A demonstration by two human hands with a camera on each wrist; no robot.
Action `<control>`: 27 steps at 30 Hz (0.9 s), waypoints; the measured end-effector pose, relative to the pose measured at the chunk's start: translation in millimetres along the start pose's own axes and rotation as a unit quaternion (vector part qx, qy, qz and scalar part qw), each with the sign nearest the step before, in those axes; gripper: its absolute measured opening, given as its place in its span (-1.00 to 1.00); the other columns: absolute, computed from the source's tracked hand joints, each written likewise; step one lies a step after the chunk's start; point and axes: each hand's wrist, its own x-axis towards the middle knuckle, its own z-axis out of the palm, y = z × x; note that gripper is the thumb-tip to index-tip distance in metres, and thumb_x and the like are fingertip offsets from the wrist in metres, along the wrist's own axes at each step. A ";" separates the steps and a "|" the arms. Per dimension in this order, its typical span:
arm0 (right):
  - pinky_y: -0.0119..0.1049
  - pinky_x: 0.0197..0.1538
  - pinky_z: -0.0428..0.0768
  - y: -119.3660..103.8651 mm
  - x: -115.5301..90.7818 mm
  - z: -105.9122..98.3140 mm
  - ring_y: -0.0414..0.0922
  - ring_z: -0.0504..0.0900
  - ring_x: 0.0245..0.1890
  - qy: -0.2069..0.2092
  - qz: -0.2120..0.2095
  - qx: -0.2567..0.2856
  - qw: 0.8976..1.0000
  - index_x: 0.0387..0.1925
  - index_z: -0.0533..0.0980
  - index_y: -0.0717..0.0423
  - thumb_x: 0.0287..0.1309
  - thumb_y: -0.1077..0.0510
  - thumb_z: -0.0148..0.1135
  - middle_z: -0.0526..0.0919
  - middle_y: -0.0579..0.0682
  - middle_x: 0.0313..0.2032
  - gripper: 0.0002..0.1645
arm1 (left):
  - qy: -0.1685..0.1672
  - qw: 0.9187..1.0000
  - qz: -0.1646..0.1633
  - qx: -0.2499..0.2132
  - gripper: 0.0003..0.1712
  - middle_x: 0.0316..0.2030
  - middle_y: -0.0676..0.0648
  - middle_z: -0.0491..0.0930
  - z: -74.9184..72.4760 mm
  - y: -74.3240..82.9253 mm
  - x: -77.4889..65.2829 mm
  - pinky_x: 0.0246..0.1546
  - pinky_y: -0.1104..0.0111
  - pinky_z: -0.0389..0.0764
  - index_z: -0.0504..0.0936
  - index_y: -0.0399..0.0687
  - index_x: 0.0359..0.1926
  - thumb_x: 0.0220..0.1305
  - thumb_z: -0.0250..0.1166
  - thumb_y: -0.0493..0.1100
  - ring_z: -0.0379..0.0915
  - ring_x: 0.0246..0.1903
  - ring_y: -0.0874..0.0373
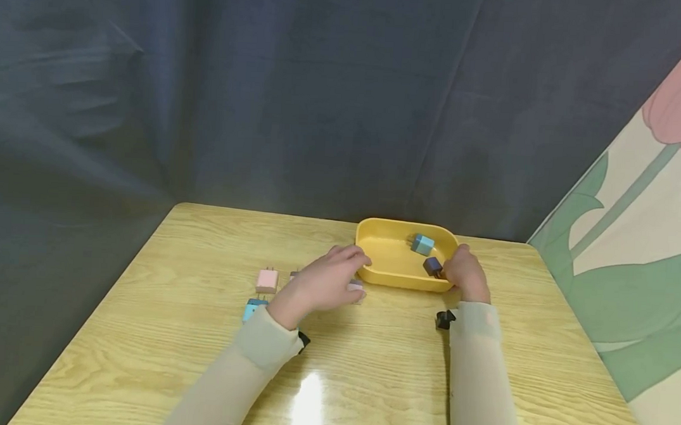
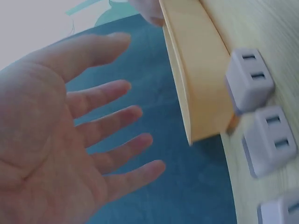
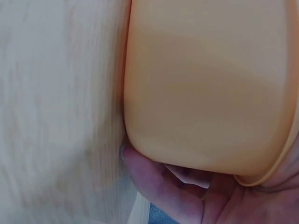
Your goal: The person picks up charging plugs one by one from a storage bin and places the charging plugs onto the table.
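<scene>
My left hand point(image 1: 321, 281) hovers by the left end of a yellow plastic tray point(image 1: 392, 256). In the left wrist view its fingers are spread and apart, with nothing in them. At the tray's right end my right hand point(image 1: 468, 275) grips the wall, its fingers bent against the outside in the right wrist view. Inside the tray lie a blue USB wall charger point(image 1: 423, 244) and a dark purple charger point(image 1: 432, 266). Pale chargers point(image 2: 250, 80) with two ports stand in a row beside the tray, partly hidden by my left hand in the head view.
Left of my left hand are a pink charger point(image 1: 267, 280) and a light blue charger point(image 1: 253, 309), partly behind my wrist. The wooden table point(image 1: 368, 366) ends at a dark curtain point(image 1: 333, 111) behind the tray. A flower-patterned cloth point(image 1: 646, 264) hangs at the right.
</scene>
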 end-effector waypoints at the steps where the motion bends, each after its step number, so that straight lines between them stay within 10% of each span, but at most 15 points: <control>1: -0.31 -0.39 0.61 -0.2 -0.1 0.2 0.10 0.63 -0.27 -0.001 0.000 0.000 1.000 0.48 0.01 0.60 0.49 0.27 -0.10 0.53 0.46 -0.01 -0.30 | 0.001 1.000 0.001 0.009 -0.38 0.50 -0.08 0.46 0.7 3.0 4.8 0.58 0.05 0.47 0.51 -0.04 0.49 0.52 0.40 -0.02 0.36 0.52 -0.11; 19: -0.30 -0.43 0.69 2.4 2.5 -0.1 0.05 0.67 -0.37 -0.007 -0.004 0.002 1.000 0.44 0.02 0.62 0.47 0.28 -0.08 0.54 0.46 -0.08 -0.31 | -0.035 0.992 0.023 0.123 -0.38 0.48 0.04 0.45 26.0 45.5 124.4 0.34 0.23 0.68 0.45 0.14 0.55 0.55 0.32 0.00 0.42 0.46 -0.02; 27: -0.27 -0.43 0.70 -0.8 0.7 -2.5 0.06 0.68 -0.38 -0.008 -0.014 0.009 1.000 0.43 0.03 0.63 0.47 0.27 -0.10 0.54 0.47 -0.06 -0.32 | -0.080 0.987 0.000 0.140 -0.35 0.51 0.08 0.42 30.9 56.0 162.5 0.69 0.34 0.28 0.39 0.16 0.62 0.60 0.27 -0.14 0.32 0.56 0.17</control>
